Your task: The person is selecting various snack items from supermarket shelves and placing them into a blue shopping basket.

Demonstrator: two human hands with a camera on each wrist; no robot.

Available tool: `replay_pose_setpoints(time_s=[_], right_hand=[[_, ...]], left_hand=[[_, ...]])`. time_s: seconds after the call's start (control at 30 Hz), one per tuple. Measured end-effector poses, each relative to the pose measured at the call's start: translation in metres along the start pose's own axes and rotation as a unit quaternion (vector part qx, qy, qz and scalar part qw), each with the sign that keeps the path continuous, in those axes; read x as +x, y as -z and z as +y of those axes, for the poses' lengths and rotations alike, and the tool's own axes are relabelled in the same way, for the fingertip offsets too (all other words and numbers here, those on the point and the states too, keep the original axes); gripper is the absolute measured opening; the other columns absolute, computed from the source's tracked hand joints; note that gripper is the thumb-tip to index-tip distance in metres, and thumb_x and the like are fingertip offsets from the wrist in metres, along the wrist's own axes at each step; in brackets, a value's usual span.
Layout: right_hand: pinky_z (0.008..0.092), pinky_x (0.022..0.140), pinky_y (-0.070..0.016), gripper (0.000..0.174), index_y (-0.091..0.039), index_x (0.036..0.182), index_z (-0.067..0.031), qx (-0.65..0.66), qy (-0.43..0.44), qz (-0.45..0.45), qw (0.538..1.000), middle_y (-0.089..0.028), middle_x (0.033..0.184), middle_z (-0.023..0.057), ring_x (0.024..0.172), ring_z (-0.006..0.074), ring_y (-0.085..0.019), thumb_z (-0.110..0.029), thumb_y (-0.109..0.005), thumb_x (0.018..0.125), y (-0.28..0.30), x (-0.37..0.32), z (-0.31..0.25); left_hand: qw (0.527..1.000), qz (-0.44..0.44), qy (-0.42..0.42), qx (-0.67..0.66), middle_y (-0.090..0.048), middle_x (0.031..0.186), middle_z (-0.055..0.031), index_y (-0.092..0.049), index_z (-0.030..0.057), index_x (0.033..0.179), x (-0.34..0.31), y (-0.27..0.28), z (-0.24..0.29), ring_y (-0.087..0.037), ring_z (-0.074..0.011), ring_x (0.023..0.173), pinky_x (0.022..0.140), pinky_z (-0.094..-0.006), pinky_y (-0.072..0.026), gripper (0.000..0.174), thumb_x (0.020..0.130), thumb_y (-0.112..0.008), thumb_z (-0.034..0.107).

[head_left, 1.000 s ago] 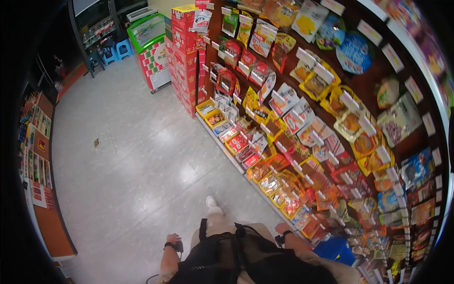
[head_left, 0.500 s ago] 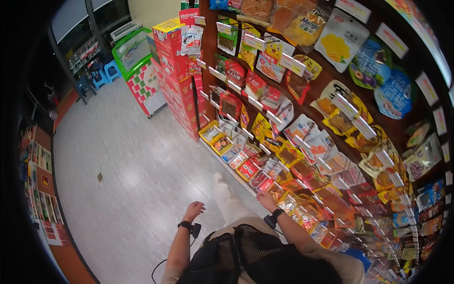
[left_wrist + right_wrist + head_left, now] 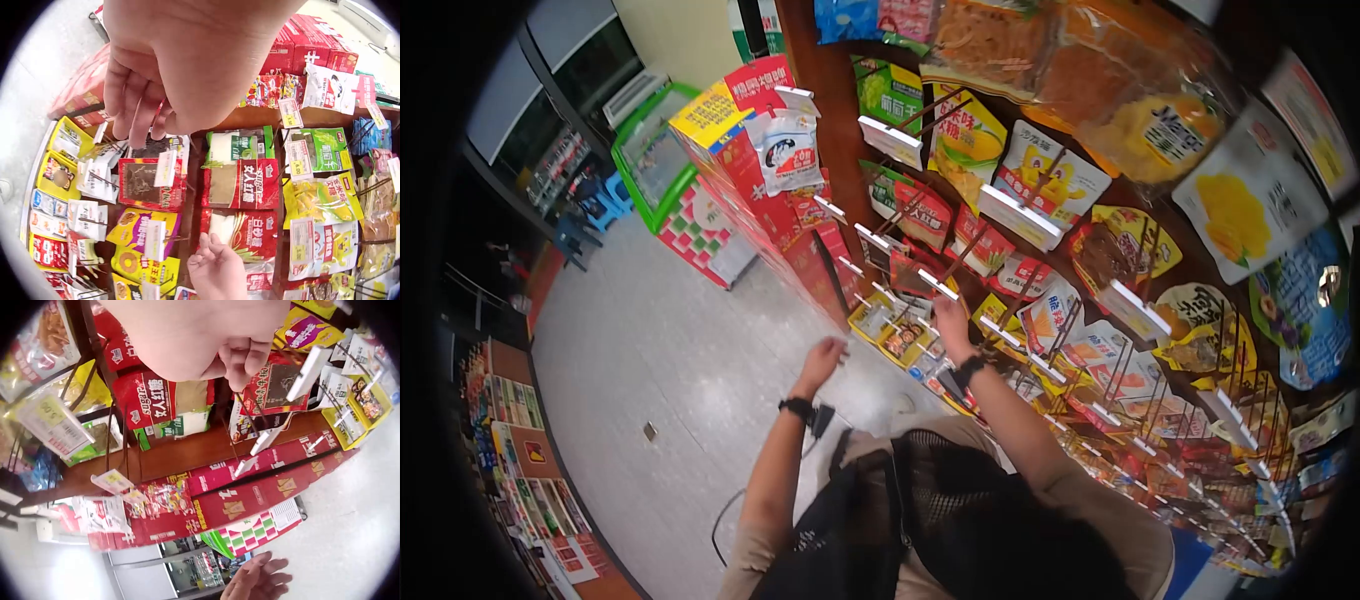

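Note:
In the head view my left hand hangs over the floor with fingers loosely bent and nothing in it. Further right, my right hand is up at the hooks of the snack rack, close to a price-tag holder. The left wrist view shows the right hand in front of a red sugar packet, fingers slightly bent. In the right wrist view a dark red packet hangs just below the right hand's fingers; I see no packet in them. The left hand appears there too, fingers spread.
Stacked red boxes stand at the rack's far end, beside a green-rimmed freezer. Metal hooks with tag holders stick out along the rack. Yellow trays line its bottom. Blue stools stand further off.
The rack and red boxes look nearer than before. Both hands have risen from beside the body, the right one up to the hooks, the left one over the floor.

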State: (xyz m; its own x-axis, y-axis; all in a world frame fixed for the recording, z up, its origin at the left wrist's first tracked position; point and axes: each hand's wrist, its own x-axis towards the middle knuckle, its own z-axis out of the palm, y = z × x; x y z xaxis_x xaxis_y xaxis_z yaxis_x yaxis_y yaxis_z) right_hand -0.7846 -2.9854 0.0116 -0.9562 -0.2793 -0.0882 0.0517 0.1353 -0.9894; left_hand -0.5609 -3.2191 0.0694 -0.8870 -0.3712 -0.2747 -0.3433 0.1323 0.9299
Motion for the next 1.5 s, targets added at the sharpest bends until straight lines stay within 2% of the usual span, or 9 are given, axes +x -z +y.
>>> replay_pose_setpoints(time_s=[0.17,0.33,0.4,0.47,0.5,0.67,0.83,0.97,1.5], right_hand=[[0.0315,0.057,-0.0513,0.023,-0.052,0.111,-0.0039,0.196,0.008,0.073,0.978,-0.059,0.095,0.0083,0.073,0.0155,-0.060,-0.008,-0.056,0.088,-0.032,0.053,-0.027],[0.0288,0.062,-0.0498,0.047,-0.036,0.133,-0.0007,0.011,0.030,0.138,0.990,-0.060,0.094,0.0115,0.072,0.0164,-0.062,-0.008,-0.052,0.089,-0.048,0.076,-0.070],[0.0280,0.060,-0.0499,0.039,-0.043,0.126,0.0011,0.056,0.076,0.180,0.979,-0.061,0.093,0.0110,0.070,0.0153,-0.061,-0.007,-0.053,0.089,-0.057,0.094,-0.051],[0.0271,0.057,-0.0496,0.031,-0.050,0.116,0.0041,0.093,0.064,0.219,0.969,-0.063,0.095,0.0102,0.069,0.0139,-0.061,-0.007,-0.055,0.088,-0.068,0.100,-0.062],[0.0288,0.079,-0.0524,0.054,-0.033,0.137,0.0045,0.114,-0.015,0.147,0.982,-0.051,0.130,0.0185,0.099,0.0195,-0.061,-0.006,-0.054,0.089,-0.061,0.101,-0.056],[0.0306,0.073,-0.0509,0.043,-0.056,0.119,0.0010,-0.072,0.044,0.144,0.986,-0.063,0.101,0.0131,0.086,0.0179,-0.062,-0.023,-0.066,0.085,-0.057,0.088,-0.048],[0.0318,0.075,-0.0494,0.044,-0.060,0.118,-0.0019,-0.127,-0.008,0.012,0.992,-0.066,0.094,0.0056,0.085,0.0141,-0.061,-0.032,-0.068,0.087,-0.056,0.009,-0.141],[0.0276,0.079,-0.0479,0.044,-0.060,0.122,-0.0041,-0.001,-0.062,-0.087,0.994,-0.065,0.100,0.0013,0.089,0.0074,-0.057,-0.033,-0.067,0.089,-0.051,-0.037,-0.165],[0.0219,0.076,-0.0462,0.023,-0.063,0.109,-0.0003,0.188,-0.113,-0.305,0.927,-0.065,0.098,-0.0012,0.088,0.0053,-0.057,-0.016,-0.061,0.093,-0.041,-0.113,-0.161]], left_hand=[[0.999,0.000,-0.049,0.006,-0.067,0.089,-0.0097,-0.058,-0.0004,0.105,0.115,-0.010,0.048,-0.063,-0.0170,0.077,0.069,-0.0288,-0.0514,0.022,0.090,-0.056,0.015],[0.983,-0.070,-0.168,-0.035,-0.063,0.106,-0.0136,-0.039,-0.0021,0.133,0.207,-0.035,0.097,-0.062,-0.0200,0.096,0.082,-0.0320,-0.0497,0.051,0.086,-0.058,0.006],[0.909,0.043,-0.382,0.159,-0.058,0.118,-0.0169,-0.029,-0.0042,0.141,0.255,-0.046,0.079,-0.060,-0.0239,0.101,0.085,-0.0322,-0.0482,0.064,0.086,-0.060,0.009],[0.935,0.013,-0.343,0.083,-0.050,0.129,-0.0203,-0.028,-0.0038,0.142,0.301,-0.056,0.066,-0.055,-0.0279,0.109,0.090,-0.0341,-0.0457,0.070,0.084,-0.065,0.013],[0.960,-0.022,-0.280,0.024,-0.051,0.126,-0.0199,-0.031,-0.0037,0.140,0.307,-0.055,0.073,-0.055,-0.0277,0.108,0.090,-0.0340,-0.0459,0.071,0.082,-0.067,0.015],[0.957,-0.161,-0.198,0.138,-0.063,0.105,-0.0120,-0.057,-0.0003,0.120,0.312,-0.033,0.102,-0.059,-0.0208,0.096,0.083,-0.0327,-0.0477,0.053,0.077,-0.075,0.024],[0.921,-0.385,0.011,0.051,-0.066,0.106,-0.0063,-0.065,0.0062,0.110,0.230,0.039,0.140,-0.059,-0.0130,0.096,0.082,-0.0307,-0.0475,0.033,0.084,-0.071,0.027],[0.892,-0.448,-0.030,-0.048,-0.064,0.112,-0.0004,-0.060,0.0062,0.119,0.189,0.063,0.133,-0.058,-0.0085,0.099,0.086,-0.0261,-0.0467,0.033,0.091,-0.066,0.021],[0.975,-0.044,0.076,-0.203,-0.067,0.107,-0.0048,-0.060,0.0022,0.115,-0.058,0.027,0.124,-0.061,-0.0102,0.096,0.087,-0.0268,-0.0470,0.031,0.088,-0.068,0.016]])
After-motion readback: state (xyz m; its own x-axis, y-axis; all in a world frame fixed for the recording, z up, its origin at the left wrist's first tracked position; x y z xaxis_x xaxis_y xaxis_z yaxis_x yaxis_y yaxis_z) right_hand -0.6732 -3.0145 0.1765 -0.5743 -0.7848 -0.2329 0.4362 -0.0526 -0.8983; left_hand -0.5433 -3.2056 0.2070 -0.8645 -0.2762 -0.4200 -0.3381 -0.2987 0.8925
